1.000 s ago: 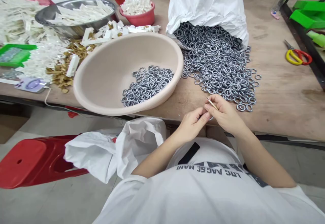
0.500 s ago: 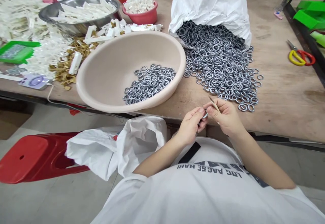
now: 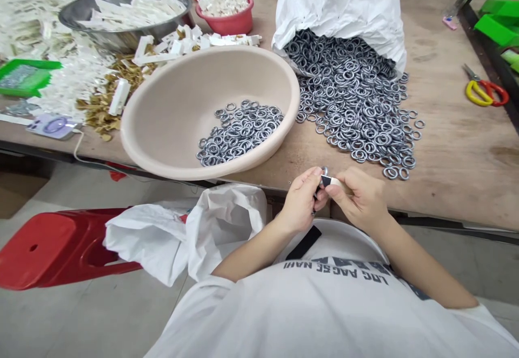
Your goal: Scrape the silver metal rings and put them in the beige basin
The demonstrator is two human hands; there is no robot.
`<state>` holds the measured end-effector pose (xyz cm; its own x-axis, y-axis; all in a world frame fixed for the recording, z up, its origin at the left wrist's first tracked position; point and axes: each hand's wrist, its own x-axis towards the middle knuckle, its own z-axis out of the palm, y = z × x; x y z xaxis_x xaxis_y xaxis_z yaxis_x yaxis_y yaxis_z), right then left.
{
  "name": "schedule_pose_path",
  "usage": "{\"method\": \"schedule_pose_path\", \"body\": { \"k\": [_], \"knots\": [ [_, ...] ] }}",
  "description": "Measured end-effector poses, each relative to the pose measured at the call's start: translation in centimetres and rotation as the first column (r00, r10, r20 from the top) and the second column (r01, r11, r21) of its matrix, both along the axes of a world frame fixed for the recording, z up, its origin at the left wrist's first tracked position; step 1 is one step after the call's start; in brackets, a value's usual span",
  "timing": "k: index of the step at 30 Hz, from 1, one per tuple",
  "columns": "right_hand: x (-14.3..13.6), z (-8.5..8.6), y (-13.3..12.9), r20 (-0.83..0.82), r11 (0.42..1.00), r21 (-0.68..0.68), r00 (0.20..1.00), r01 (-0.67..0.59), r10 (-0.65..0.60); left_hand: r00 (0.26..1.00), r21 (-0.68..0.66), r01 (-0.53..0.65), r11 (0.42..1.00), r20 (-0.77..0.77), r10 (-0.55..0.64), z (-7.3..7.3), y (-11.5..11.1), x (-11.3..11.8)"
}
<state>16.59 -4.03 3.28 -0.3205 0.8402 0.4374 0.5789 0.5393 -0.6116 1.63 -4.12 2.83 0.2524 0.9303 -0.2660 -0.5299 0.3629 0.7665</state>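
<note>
My left hand [image 3: 300,198] is closed, pinching a grey metallic ring [image 3: 325,170] at its fingertips. More dark, ring-like edges show under its fingers, but I cannot make out how many. Close beside it, my right hand [image 3: 363,196] is closed on a slim strip with a black and white end [image 3: 329,181], which touches the ring area; the rest is hidden by the fingers. Both hands are over the table's front edge. To their left stands a large beige basin [image 3: 170,114] with similar rings [image 3: 243,133] inside. Beyond my right hand lies a heap of rings [image 3: 360,109].
A white sack [image 3: 340,1] spills the heap. Red-and-yellow scissors [image 3: 484,90] lie to the right. White parts and brown pieces [image 3: 99,112] crowd the left, near a steel bowl [image 3: 125,36] and a red bowl [image 3: 231,22]. Below are a white bag [image 3: 219,233] and a red stool [image 3: 44,250].
My right hand has turned over, so the slim strip that pointed up and away now points toward my left hand. The ring in my left hand now sits higher, above the fingertips.
</note>
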Motion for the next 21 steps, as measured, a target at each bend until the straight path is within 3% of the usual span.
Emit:
{"method": "schedule_pose_path", "body": {
  "k": [6,11,13,16,21],
  "knots": [
    [0.3,-0.3,0.7,0.01,0.991,-0.132,0.999,-0.033,0.035,0.999,0.052,0.048,0.998,0.0,-0.048,-0.5,-0.1,-0.5],
    [1.2,-1.5,3.3,-0.073,0.952,-0.239,0.974,0.19,-0.213,0.959,0.14,0.255,0.957,0.089,-0.268,0.4,-1.0,-1.0],
    [1.2,-1.3,4.5,-0.041,0.951,-0.219,0.971,0.22,-0.234,0.957,0.095,0.23,0.969,0.161,-0.242,0.6,-0.8,-1.2],
    [0.4,-0.6,7.1,0.182,0.961,-0.129,0.959,0.245,-0.22,0.972,-0.02,0.164,0.986,0.174,-0.158,0.3,0.2,-1.6],
    [-2.1,-0.4,12.9,0.577,0.962,-0.056,0.795,0.266,-0.187,0.99,-0.089,0.108,0.99,0.095,-0.099,-1.1,1.0,-1.8]
  ]
}}
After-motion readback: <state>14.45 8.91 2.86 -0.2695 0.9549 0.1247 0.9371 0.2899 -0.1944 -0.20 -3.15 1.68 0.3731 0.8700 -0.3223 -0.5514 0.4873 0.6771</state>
